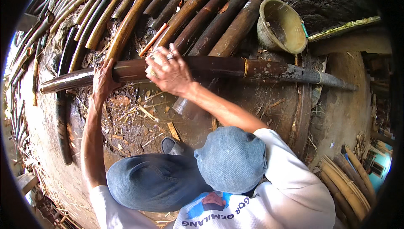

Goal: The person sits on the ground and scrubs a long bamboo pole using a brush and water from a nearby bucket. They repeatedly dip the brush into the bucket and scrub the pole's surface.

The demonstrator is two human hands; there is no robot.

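Observation:
A long, dark brown bamboo pole point(219, 66) lies crosswise in front of me, wet and shiny, its right part mottled grey. My left hand point(104, 79) is closed around it left of the middle, thumb and fingers on either side. Farther right, my right hand point(173, 74) bends over the pole's top, a ring on one finger. Something pale and yellowish shows under its curled fingers against the bamboo; mostly covered and blurred, its kind cannot be made out.
Several bamboo poles point(229, 31) lie side by side beyond the one I hold, with more at far left. A wet bucket point(273, 31) stands at back right. Bamboo shavings point(145, 111) litter the muddy ground. Split bamboo point(345, 187) rests at lower right.

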